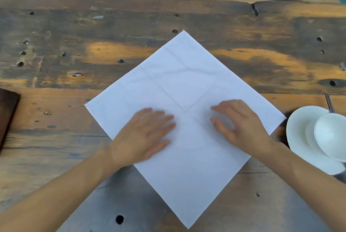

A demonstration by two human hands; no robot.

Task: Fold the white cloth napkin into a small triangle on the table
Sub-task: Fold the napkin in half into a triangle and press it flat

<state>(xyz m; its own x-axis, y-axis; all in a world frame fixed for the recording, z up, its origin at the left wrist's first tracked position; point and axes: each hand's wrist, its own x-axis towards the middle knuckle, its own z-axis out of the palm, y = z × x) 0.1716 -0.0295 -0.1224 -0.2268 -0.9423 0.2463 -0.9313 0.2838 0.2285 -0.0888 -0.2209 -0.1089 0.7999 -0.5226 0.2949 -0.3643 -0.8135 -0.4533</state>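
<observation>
The white cloth napkin lies unfolded and flat on the wooden table, turned like a diamond with one corner pointing away from me and one toward me. Crease lines cross near its middle. My left hand rests palm down on the left half of the cloth, fingers together and stretched out, slightly blurred. My right hand lies on the right half, fingers spread and a little curled, holding nothing.
A white plate with a white bowl on it stands just right of the napkin's right corner. A dark brown object sits at the left edge. The tabletop has several dark holes and knots.
</observation>
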